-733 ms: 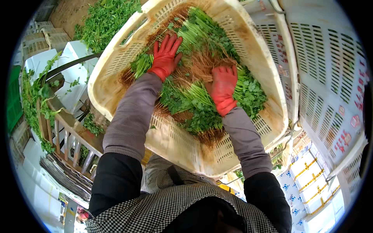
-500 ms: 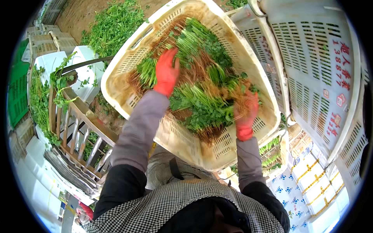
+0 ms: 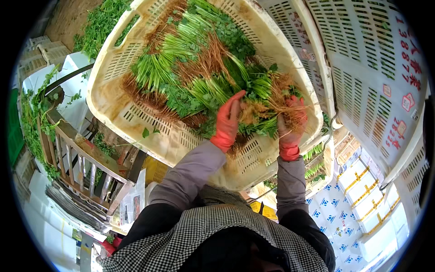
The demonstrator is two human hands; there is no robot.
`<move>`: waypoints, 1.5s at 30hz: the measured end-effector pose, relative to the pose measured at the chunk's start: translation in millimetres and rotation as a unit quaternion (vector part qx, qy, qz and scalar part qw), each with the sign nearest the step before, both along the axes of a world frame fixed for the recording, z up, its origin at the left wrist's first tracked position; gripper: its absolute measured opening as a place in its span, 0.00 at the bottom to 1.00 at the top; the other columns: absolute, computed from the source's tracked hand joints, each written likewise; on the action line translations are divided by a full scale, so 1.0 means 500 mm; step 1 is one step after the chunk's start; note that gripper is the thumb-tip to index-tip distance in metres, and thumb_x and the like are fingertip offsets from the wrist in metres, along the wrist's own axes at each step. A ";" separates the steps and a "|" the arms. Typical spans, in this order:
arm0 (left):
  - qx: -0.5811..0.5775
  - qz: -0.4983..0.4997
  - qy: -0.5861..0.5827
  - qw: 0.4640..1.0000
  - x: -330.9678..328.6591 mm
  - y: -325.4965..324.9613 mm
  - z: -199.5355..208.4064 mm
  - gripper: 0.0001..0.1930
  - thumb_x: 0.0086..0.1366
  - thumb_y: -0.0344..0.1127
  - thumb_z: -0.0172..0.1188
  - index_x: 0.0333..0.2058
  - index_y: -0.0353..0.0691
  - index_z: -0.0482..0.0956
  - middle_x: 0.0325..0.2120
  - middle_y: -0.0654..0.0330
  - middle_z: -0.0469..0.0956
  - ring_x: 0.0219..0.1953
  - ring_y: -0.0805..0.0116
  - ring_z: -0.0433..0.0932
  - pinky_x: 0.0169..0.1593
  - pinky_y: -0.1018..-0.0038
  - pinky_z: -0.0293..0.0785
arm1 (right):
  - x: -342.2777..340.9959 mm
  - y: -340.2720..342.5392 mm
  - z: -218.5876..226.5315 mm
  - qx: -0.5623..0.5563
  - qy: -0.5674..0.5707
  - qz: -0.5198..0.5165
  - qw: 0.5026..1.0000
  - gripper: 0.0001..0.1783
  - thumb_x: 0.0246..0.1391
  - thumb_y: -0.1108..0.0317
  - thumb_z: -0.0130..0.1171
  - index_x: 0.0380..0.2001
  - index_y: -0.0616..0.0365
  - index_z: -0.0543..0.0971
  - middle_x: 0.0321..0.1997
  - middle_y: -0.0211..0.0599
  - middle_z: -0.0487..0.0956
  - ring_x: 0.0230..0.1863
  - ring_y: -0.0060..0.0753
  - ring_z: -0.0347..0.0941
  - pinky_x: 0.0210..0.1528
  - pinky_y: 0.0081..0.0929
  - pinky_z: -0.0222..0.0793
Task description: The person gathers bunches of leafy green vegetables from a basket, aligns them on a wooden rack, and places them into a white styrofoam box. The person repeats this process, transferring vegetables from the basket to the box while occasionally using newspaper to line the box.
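Observation:
A large cream plastic crate (image 3: 102, 86) lies tilted before me, holding several bunches of leafy green herbs (image 3: 174, 54) with long brown roots. Both of my hands wear red gloves. My right hand (image 3: 291, 129) is at the crate's right side, its fingers and thumb around the root end of a herb bunch (image 3: 263, 88); trailing roots partly cover the fingers. Just left of that bunch, my left hand (image 3: 228, 121) reaches in with fingers stretched out and thumb apart, its fingertips beside the leaves and roots. Whether it touches them I cannot tell.
Tall white slatted crates (image 3: 362, 68) stand close on the right. At left are a wooden chair-like frame (image 3: 86, 145) and white foam boxes (image 3: 74, 102). Loose greens (image 3: 104, 22) lie on the ground at the far left. Another crate of herbs (image 3: 312, 170) sits below the right rim.
My left hand has moved right and nearer, from the crate's left bunches to beside my right hand. My right hand stays by the roots. The crate appears shifted up and left in view.

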State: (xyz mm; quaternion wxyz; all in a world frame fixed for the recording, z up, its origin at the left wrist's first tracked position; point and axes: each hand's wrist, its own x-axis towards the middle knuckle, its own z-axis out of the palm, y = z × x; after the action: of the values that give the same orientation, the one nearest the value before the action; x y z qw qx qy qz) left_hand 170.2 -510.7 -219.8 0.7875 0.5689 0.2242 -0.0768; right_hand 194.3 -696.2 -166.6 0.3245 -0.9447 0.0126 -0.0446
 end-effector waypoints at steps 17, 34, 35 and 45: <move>-0.202 -0.219 -0.164 0.940 0.219 -0.015 -0.054 0.35 0.77 0.58 0.33 0.64 0.31 0.65 0.65 0.53 0.65 0.70 0.59 0.58 0.73 0.64 0.45 | 0.019 0.088 0.003 0.204 0.115 -0.028 0.972 0.43 0.42 0.70 0.66 0.64 0.65 0.64 0.69 0.42 0.59 0.65 0.38 0.64 0.67 0.41 0.61; 0.125 -0.119 -0.159 0.972 0.189 -0.032 -0.245 0.17 0.74 0.36 0.47 0.56 0.34 0.75 0.55 0.48 0.76 0.64 0.53 0.69 0.65 0.65 0.63 | 0.048 0.063 -0.013 -0.035 -0.083 0.147 0.985 0.26 0.43 0.69 0.71 0.49 0.58 0.79 0.47 0.38 0.80 0.50 0.44 0.76 0.69 0.51 0.60; 0.137 -0.103 -0.159 0.972 0.172 -0.036 -0.311 0.16 0.72 0.34 0.52 0.54 0.35 0.76 0.54 0.45 0.76 0.64 0.45 0.67 0.65 0.60 0.64 | 0.037 0.062 0.002 0.094 -0.043 0.037 0.994 0.25 0.45 0.68 0.70 0.48 0.60 0.79 0.47 0.38 0.80 0.49 0.42 0.76 0.66 0.47 0.64; 0.461 -0.220 -0.308 0.802 0.162 -0.073 -0.391 0.21 0.54 0.25 0.57 0.49 0.34 0.77 0.51 0.51 0.75 0.63 0.46 0.67 0.63 0.52 0.66 | -0.187 -0.126 0.363 -0.030 -0.014 -0.099 0.995 0.18 0.67 0.57 0.52 0.41 0.64 0.76 0.38 0.37 0.78 0.40 0.34 0.79 0.43 0.31 0.79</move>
State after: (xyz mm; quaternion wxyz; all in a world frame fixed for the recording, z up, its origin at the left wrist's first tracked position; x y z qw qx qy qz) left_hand 251.4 -547.3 -415.4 0.4216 0.8928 -0.1525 0.0441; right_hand 101.0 -759.4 14.8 0.2904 -0.9474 0.1004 -0.0901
